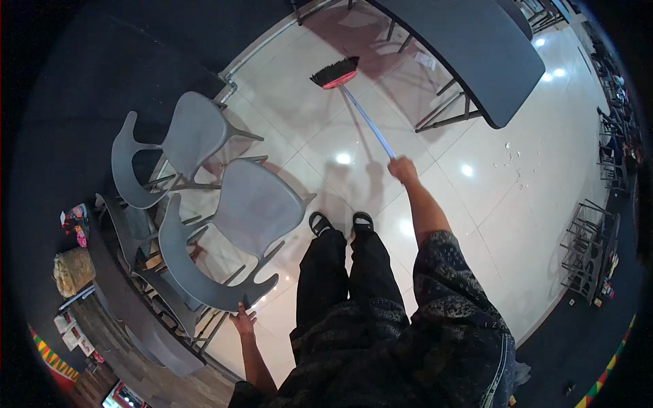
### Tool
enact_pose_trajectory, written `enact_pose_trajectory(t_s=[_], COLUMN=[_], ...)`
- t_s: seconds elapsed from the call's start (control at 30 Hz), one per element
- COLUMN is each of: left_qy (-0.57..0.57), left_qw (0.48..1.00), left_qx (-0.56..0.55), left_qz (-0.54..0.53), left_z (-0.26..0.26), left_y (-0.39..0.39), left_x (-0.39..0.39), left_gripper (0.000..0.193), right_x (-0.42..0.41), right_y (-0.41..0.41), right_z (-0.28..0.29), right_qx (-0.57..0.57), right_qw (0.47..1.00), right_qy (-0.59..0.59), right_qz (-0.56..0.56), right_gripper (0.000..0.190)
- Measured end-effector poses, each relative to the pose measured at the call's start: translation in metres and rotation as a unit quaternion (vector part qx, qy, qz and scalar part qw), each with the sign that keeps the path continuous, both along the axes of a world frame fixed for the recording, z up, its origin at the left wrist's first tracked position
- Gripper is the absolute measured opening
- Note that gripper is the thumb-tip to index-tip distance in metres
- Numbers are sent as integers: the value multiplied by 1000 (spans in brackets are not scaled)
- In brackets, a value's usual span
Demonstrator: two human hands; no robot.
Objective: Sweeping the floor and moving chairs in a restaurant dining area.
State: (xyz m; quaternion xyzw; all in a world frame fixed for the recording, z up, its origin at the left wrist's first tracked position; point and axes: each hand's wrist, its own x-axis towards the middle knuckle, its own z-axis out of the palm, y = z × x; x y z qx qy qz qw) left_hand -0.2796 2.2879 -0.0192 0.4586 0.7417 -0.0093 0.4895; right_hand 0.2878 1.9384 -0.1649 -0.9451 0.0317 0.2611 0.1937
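Note:
My right hand point(403, 170) is closed around the light blue handle of a broom point(367, 121). The broom's red head with black bristles point(335, 74) points away from me, over the tiled floor near a dark folding table point(474, 46). At the lower left, my left hand point(244, 320) is at the curved back of a grey plastic chair point(204, 285), its fingers spread at the rim; whether they grip it I cannot tell. A second grey chair point(196, 130) stands beyond the first.
Small pale scraps point(519, 153) lie on the floor to the right. Under the table is a piece of paper point(425, 60). A pipe point(260, 48) runs along the dark wall's foot. More chairs and a dark table point(132, 316) stand at the left, stacked furniture point(586, 250) at the right.

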Motion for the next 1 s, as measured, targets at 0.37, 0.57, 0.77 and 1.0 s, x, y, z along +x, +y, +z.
enact_pose_trajectory(t_s=[0.37, 0.57, 0.77, 1.0], left_qy=[29, 37, 34, 0], left_qw=[999, 990, 980, 985], left_qx=[-32, -65, -88, -150], left_qz=[-24, -116, -174, -86], left_z=[-45, -50, -52, -28], left_y=[-87, -125, -161, -200], left_x=[49, 110, 105, 64], left_gripper=[97, 101, 86, 67], right_x=[-411, -430, -323, -52], right_y=[-290, -296, -232, -25], right_z=[126, 248, 180, 7], right_qx=[-122, -114, 9, 177], right_qw=[966, 963, 982, 977], right_qy=[227, 202, 156, -116], right_qz=[-5, -138, -110, -42], right_gripper=[43, 41, 33, 40])
